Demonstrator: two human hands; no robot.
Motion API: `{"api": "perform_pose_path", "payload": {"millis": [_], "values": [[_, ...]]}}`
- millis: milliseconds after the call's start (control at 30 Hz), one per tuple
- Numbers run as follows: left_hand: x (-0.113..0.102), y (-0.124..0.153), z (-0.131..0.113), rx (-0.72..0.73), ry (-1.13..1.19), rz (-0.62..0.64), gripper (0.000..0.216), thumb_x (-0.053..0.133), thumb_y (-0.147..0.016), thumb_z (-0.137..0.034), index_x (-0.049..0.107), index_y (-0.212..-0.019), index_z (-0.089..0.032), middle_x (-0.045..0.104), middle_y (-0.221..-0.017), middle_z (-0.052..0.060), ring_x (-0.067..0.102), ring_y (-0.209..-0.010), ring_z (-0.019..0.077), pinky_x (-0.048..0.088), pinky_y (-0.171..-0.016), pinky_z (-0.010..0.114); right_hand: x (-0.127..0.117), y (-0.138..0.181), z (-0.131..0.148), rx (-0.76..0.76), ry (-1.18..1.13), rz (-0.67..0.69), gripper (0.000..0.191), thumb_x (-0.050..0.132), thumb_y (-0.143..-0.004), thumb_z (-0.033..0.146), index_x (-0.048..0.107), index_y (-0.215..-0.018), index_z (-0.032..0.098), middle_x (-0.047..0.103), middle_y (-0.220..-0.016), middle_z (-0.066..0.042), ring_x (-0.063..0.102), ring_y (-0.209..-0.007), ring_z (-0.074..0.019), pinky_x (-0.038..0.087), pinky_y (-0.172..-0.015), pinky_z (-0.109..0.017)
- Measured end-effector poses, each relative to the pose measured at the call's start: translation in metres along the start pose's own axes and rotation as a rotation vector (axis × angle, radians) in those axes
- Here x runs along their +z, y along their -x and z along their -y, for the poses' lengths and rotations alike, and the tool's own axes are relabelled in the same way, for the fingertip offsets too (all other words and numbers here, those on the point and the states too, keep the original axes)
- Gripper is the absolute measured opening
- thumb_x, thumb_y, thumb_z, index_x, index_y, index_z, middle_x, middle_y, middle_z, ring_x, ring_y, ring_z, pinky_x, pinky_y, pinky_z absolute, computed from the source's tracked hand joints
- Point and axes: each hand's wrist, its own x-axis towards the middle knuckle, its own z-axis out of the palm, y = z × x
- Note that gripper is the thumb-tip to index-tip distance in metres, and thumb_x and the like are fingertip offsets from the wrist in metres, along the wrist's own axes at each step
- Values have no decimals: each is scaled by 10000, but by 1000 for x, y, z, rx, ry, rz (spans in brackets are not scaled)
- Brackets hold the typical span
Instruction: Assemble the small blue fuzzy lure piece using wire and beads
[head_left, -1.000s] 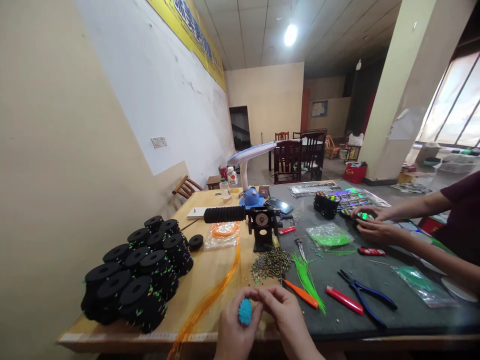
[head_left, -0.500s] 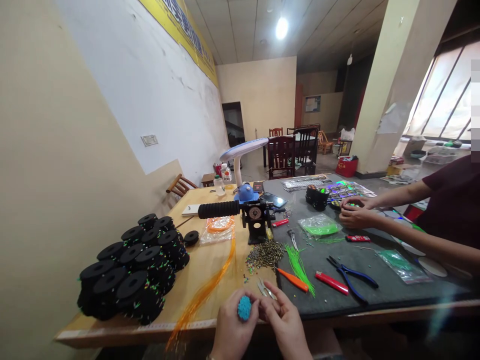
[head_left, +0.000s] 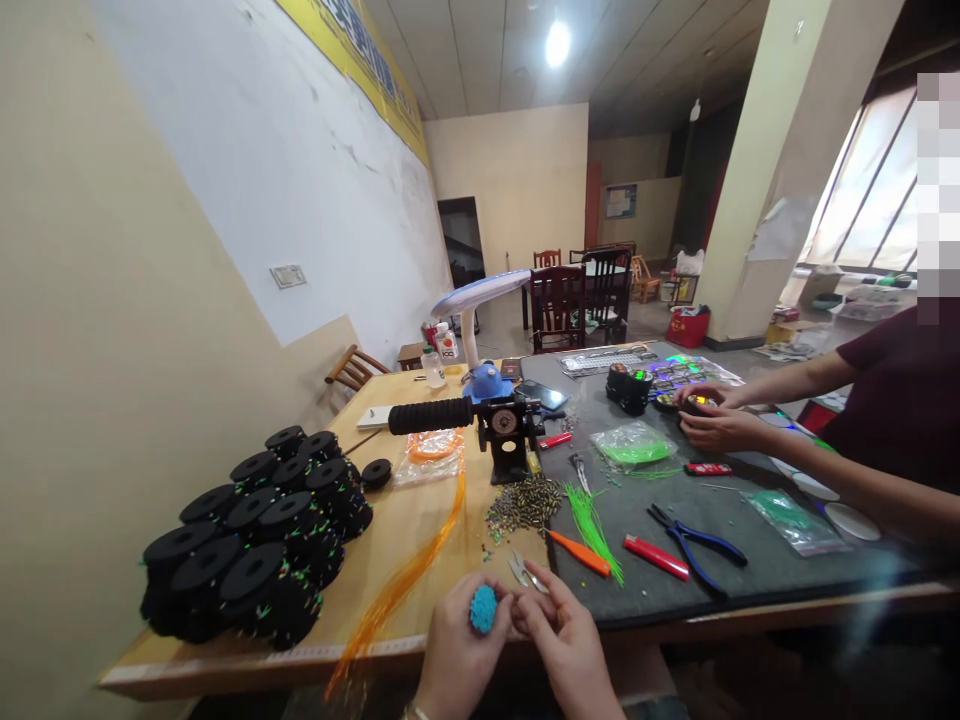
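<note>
My left hand (head_left: 459, 640) is closed around a turquoise bundle (head_left: 482, 609), its bumpy round end facing up at me. Close beside it, my right hand (head_left: 564, 635) has its fingers bent and their tips pinched together near my left thumb. What lies in that pinch is too small to make out. The metal blades of small snips (head_left: 519, 572) show just beyond my right fingertips; whether they are held or lie on the table is unclear. A heap of small brass-coloured pieces (head_left: 529, 500) and an orange-handled tool (head_left: 579, 553) lie past my hands.
Stacked black foam spools (head_left: 255, 575) stand left, orange strands (head_left: 409, 590) alongside. A black winder (head_left: 508, 440) stands ahead. Green strands (head_left: 596, 525), a red lighter (head_left: 655, 557) and blue-handled pliers (head_left: 697, 550) lie on the grey mat. A co-worker's hands (head_left: 709, 415) work at right.
The whole view has shifted slightly. My hands stay together with the turquoise bundle in the left. The co-worker's hands have changed their hold a little, showing a bright orange-yellow spot between them.
</note>
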Motion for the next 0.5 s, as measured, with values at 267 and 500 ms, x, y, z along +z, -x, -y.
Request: {"api": "perform_pose_path", "payload": {"millis": [267,500], "values": [[-17,-7,2,105,-74,4,126,608,-815,-297,644,-742,-201,687,-691,16,650,-643,182,498,-614,229,-95,-14,69,-417,1088,-289,237,502,-871,307,704,-919,194,712,-923,-108,629,-900,-256,469,-843,-370],[-21,-12,-3,142,-139,59,145,570,-846,-303,640,-768,-202,686,-729,30,653,-688,189,496,-643,248,-144,-30,74,-362,1722,-240,235,461,-813,122,685,-864,177,692,-887,-106,600,-838,-254,429,-732,-339]]}}
